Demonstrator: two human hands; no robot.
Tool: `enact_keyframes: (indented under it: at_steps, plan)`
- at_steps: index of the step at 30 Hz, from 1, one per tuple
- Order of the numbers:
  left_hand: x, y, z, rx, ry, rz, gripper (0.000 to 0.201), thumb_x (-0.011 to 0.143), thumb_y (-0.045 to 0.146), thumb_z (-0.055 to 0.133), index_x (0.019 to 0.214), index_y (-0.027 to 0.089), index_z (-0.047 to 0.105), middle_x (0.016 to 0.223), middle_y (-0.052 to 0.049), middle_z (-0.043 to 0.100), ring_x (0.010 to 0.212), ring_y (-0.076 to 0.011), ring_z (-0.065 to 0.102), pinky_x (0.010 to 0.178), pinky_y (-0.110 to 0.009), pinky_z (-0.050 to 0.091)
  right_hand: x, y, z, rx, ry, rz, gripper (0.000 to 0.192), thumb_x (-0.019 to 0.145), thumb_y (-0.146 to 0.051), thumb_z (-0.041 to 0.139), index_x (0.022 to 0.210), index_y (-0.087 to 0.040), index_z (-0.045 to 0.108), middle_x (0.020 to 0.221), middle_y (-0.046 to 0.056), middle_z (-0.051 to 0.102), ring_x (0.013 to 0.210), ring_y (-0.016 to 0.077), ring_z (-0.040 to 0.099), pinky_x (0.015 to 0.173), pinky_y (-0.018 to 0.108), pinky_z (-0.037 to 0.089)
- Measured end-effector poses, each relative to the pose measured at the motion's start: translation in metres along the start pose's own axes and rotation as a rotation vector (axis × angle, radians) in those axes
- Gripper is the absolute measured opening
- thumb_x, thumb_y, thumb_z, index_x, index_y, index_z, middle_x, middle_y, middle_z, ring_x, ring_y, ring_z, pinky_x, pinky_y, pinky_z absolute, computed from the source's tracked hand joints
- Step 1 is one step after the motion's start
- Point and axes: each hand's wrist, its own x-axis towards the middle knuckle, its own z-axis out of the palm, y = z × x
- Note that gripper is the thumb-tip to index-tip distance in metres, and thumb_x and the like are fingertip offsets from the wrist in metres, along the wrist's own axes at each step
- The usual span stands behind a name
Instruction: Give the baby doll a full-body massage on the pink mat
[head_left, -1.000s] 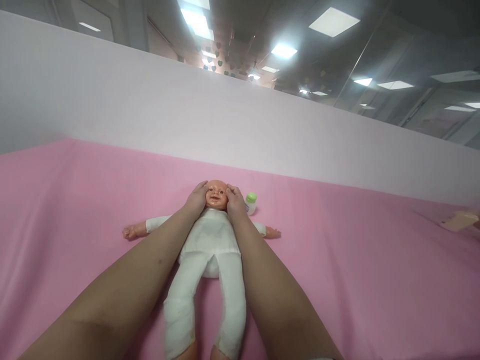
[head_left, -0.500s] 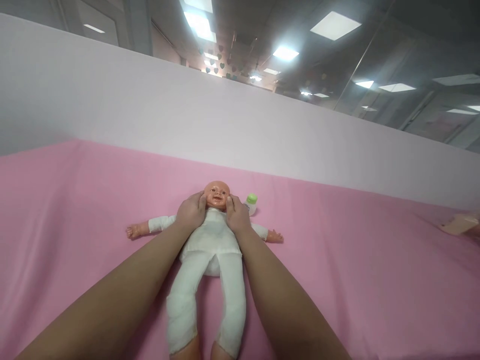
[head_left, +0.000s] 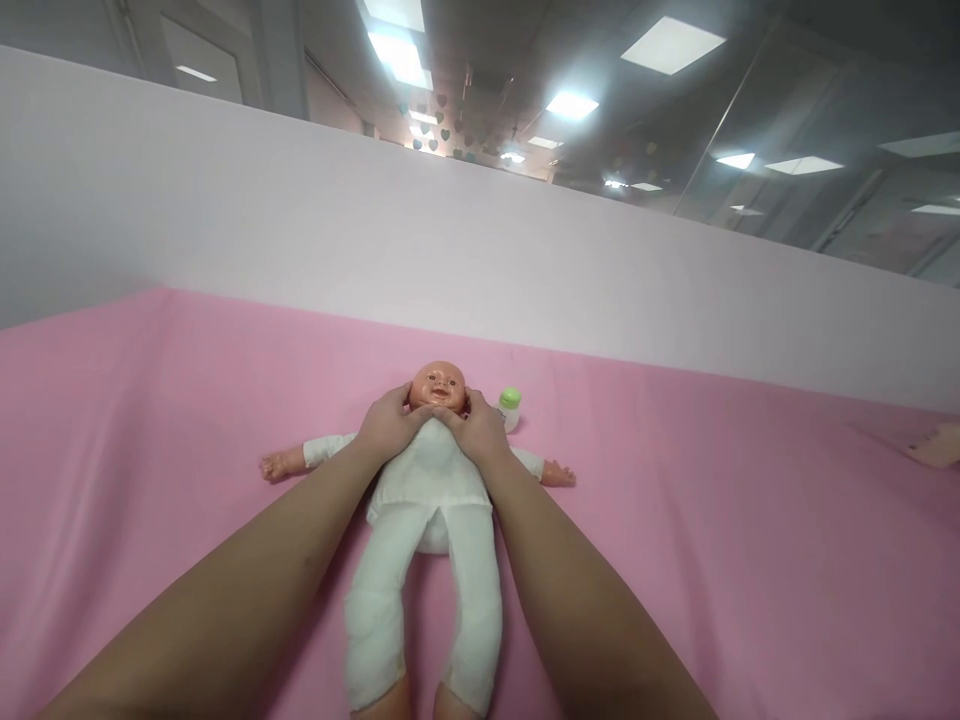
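A baby doll (head_left: pixel 427 490) in a white suit lies on its back on the pink sheet (head_left: pixel 150 440), arms spread, bare head pointing away from me. My left hand (head_left: pixel 388 425) rests on the doll's left shoulder with the thumb under its chin. My right hand (head_left: pixel 474 432) lies on the other shoulder, its thumb meeting the left one below the chin. Both hands press on the doll without lifting it. A small white bottle with a green cap (head_left: pixel 509 408) stands just right of the doll's head, partly behind my right hand.
A white partition (head_left: pixel 300 230) runs along the far edge of the pink sheet. A tan flat object (head_left: pixel 937 445) lies at the far right edge. Ceiling lights and glass walls show beyond the partition.
Both hands slid down from the sides of the doll's head to its chin and neck, the thumbs coming together under the chin. The doll itself stayed in place.
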Motion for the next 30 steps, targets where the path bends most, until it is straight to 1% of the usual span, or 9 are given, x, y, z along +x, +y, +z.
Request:
enact_keyframes:
  at_steps: [4, 10, 13, 17, 19, 22, 25, 28, 30]
  plan:
    - [0.0, -0.001, 0.003, -0.069, 0.034, -0.007, 0.046, 0.089, 0.051, 0.059, 0.125, 0.022, 0.066, 0.118, -0.008, 0.075, 0.102, -0.0275, 0.07, 0.091, -0.036, 0.053, 0.001, 0.004, 0.001, 0.054, -0.006, -0.026, 0.06, 0.082, -0.058, 0.072, 0.129, -0.022, 0.062, 0.115, 0.009, 0.074, 0.101, 0.0246, 0.071, 0.091, 0.037, 0.053]
    - [0.004, -0.009, 0.007, -0.133, 0.043, -0.056, 0.053, 0.09, 0.05, 0.056, 0.134, 0.021, 0.063, 0.128, -0.009, 0.072, 0.111, -0.0286, 0.068, 0.099, -0.039, 0.05, 0.006, 0.015, 0.001, 0.167, -0.031, -0.024, 0.055, 0.09, -0.051, 0.065, 0.137, -0.023, 0.058, 0.127, 0.009, 0.071, 0.115, 0.0235, 0.068, 0.101, 0.038, 0.051]
    - [0.008, -0.015, 0.007, -0.168, 0.048, -0.052, 0.049, 0.094, 0.053, 0.047, 0.126, 0.021, 0.067, 0.125, -0.009, 0.073, 0.114, -0.0283, 0.066, 0.101, -0.04, 0.048, 0.009, 0.019, 0.0, 0.241, -0.039, -0.031, 0.046, 0.096, -0.048, 0.057, 0.134, -0.023, 0.061, 0.129, 0.008, 0.07, 0.118, 0.022, 0.067, 0.103, 0.037, 0.05]
    - [0.011, -0.017, 0.007, -0.174, 0.067, -0.058, 0.053, 0.097, 0.057, 0.034, 0.101, 0.02, 0.073, 0.099, -0.008, 0.077, 0.098, -0.0278, 0.069, 0.091, -0.039, 0.052, 0.01, 0.021, -0.003, 0.25, -0.027, -0.034, 0.042, 0.101, -0.048, 0.046, 0.127, -0.023, 0.067, 0.126, 0.007, 0.072, 0.119, 0.0224, 0.066, 0.105, 0.038, 0.049]
    - [0.011, -0.015, 0.005, -0.164, 0.058, -0.044, 0.055, 0.098, 0.058, 0.033, 0.098, 0.02, 0.073, 0.095, -0.007, 0.077, 0.094, -0.0276, 0.069, 0.088, -0.039, 0.052, 0.009, 0.019, -0.002, 0.246, -0.02, -0.026, 0.043, 0.101, -0.05, 0.044, 0.125, -0.023, 0.067, 0.124, 0.007, 0.073, 0.118, 0.0227, 0.066, 0.105, 0.039, 0.049]
    - [0.008, -0.008, 0.002, -0.136, 0.03, 0.0, 0.054, 0.096, 0.061, 0.037, 0.108, 0.022, 0.072, 0.104, -0.006, 0.077, 0.098, -0.0278, 0.069, 0.088, -0.037, 0.05, 0.005, 0.014, -0.002, 0.19, -0.001, -0.017, 0.047, 0.098, -0.055, 0.05, 0.127, -0.023, 0.065, 0.122, 0.008, 0.073, 0.117, 0.0237, 0.066, 0.104, 0.039, 0.048]
    - [0.005, -0.001, 0.0, -0.061, 0.007, 0.015, 0.053, 0.094, 0.063, 0.044, 0.114, 0.022, 0.07, 0.109, -0.007, 0.076, 0.098, -0.0276, 0.068, 0.084, -0.036, 0.049, 0.002, 0.007, -0.003, 0.101, -0.023, -0.01, 0.058, 0.089, -0.063, 0.061, 0.13, -0.022, 0.061, 0.117, 0.01, 0.073, 0.111, 0.0246, 0.068, 0.098, 0.038, 0.05]
    - [0.004, 0.003, -0.001, 0.056, -0.033, 0.011, 0.048, 0.09, 0.059, 0.052, 0.113, 0.021, 0.067, 0.111, -0.009, 0.074, 0.098, -0.0286, 0.067, 0.08, -0.036, 0.049, -0.001, 0.0, -0.007, 0.048, -0.06, 0.01, 0.072, 0.077, -0.07, 0.07, 0.129, -0.021, 0.059, 0.113, 0.009, 0.074, 0.102, 0.0253, 0.07, 0.089, 0.037, 0.053]
    - [0.004, 0.005, -0.001, 0.15, -0.047, -0.013, 0.045, 0.088, 0.057, 0.057, 0.11, 0.019, 0.066, 0.112, -0.012, 0.073, 0.099, -0.031, 0.066, 0.078, -0.037, 0.048, -0.002, -0.003, -0.008, -0.018, -0.067, 0.016, 0.076, 0.072, -0.075, 0.072, 0.124, -0.021, 0.059, 0.109, 0.009, 0.074, 0.099, 0.0269, 0.07, 0.084, 0.037, 0.053]
